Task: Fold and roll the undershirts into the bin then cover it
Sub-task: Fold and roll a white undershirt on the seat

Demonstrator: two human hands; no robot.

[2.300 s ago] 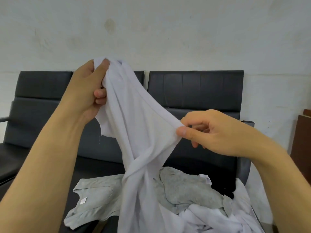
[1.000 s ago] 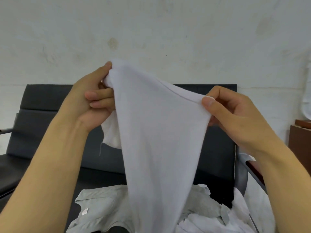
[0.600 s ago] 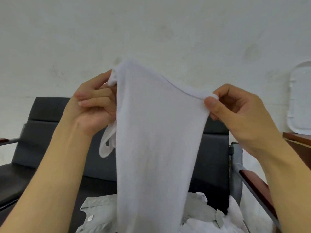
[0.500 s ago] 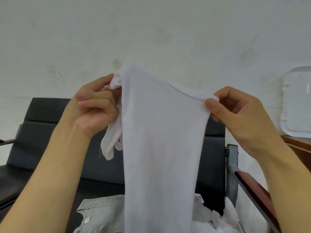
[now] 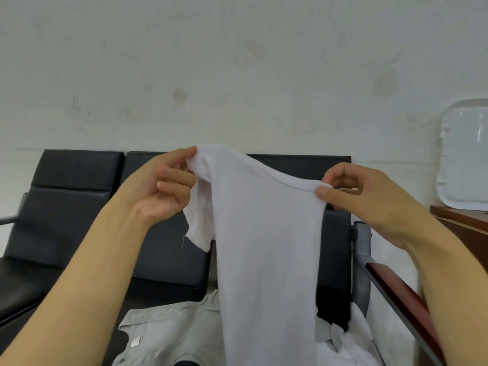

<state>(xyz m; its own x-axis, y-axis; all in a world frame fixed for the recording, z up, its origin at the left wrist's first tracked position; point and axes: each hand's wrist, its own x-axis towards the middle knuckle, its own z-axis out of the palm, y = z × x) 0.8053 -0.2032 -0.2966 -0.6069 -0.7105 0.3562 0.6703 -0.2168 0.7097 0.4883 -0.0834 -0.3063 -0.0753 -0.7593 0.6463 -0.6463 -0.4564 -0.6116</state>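
Both arms raised forward; left hand (image 5: 163,188) and right hand (image 5: 367,191) level, well apart, each pinching with thumb and curled fingers.

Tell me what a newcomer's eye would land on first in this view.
First, the white undershirt held up mid-frame, its top edge pinched by the left hand and the right hand, the cloth hanging down. Behind it stand black chairs against a pale wall. A grey undershirt lies on the seat below, and a white lid leans at far right.
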